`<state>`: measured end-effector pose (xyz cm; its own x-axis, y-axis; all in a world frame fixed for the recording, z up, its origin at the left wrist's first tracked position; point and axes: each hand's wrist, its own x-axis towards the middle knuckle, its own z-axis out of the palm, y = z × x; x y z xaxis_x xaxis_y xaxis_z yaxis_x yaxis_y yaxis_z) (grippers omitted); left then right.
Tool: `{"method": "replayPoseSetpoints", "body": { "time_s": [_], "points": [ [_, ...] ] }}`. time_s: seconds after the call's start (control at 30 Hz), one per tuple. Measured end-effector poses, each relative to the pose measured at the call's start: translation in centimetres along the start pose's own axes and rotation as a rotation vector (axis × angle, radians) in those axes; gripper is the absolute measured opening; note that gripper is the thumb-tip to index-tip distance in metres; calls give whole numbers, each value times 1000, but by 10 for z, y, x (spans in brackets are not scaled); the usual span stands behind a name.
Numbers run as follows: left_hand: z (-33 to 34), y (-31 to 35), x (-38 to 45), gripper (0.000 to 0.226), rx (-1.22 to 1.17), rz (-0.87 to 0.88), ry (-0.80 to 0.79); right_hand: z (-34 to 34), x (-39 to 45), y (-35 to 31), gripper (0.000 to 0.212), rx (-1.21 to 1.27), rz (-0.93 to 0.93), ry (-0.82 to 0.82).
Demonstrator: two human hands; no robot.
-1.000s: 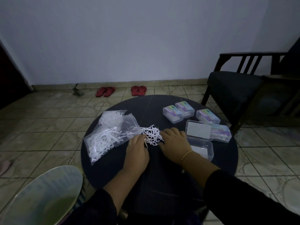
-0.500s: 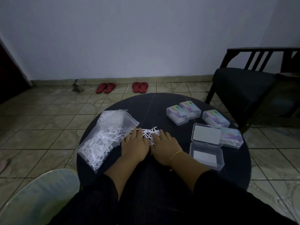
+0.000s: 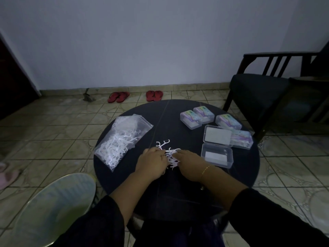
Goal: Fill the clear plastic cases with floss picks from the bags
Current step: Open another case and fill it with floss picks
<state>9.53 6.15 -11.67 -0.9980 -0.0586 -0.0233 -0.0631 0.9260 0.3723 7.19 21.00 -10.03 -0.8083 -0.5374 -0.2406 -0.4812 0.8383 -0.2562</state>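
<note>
Round dark table (image 3: 178,193) held everything. Bag (image 3: 121,139) of floss picks lay left, open clear case (image 3: 216,155) right. My left hand (image 3: 151,162) and right hand (image 3: 190,163), fingers curled, gathered the loose floss picks (image 3: 170,154) between them.

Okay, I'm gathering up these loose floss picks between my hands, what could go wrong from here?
Two risks. A few floss picks lie outside the bunch between your left hand and right hand, so they may get left behind. The open clear case sits close to your right wrist, so a sweep could knock it.
</note>
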Motion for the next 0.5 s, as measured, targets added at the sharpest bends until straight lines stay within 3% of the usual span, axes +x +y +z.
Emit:
{"method": "replayPoseSetpoints", "body": {
  "time_s": [0.13, 0.23, 0.43, 0.5],
  "points": [
    [-14, -5, -10, 50, -71, 9, -66, -10, -19, 5, 54, 18, 7, 72],
    [-25, -11, -14, 62, 73, 86, -127, -15, -28, 9, 56, -99, 39, 147],
    [-39, -16, -14, 72, 351, 176, -342, -9, -25, 13, 85, -322, 133, 84],
    [-37, -17, -11, 72, 375, 191, -365, -7, -20, 13, 85, -348, 152, 50]
  ]
}}
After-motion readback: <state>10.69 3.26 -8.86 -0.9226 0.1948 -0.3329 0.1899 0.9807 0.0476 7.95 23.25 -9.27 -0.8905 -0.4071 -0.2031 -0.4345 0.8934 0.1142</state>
